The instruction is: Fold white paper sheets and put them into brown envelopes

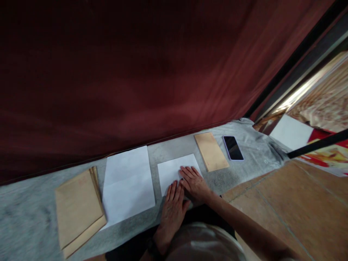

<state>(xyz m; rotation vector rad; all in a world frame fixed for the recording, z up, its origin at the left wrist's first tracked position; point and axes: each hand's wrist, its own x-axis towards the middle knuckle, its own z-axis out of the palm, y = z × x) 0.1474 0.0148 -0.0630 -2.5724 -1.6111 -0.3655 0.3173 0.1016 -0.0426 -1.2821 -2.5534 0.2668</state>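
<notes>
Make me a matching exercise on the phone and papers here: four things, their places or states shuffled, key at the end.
1. Phone
2. Pile of brown envelopes
3. Small white sheet
4. Single tan envelope

A. Under the left hand and right hand
B. Between small white sheet and phone
C. Dark screen facing up
D. At the large white sheet's left edge

Pairs: 1-C, 2-D, 3-A, 4-B

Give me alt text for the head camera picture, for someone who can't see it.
A person's left hand and right hand rest on a smaller white sheet on gray cloth. To the left are a larger white sheet and a stack of brown envelopes; to the right, a single brown envelope and a phone.
</notes>
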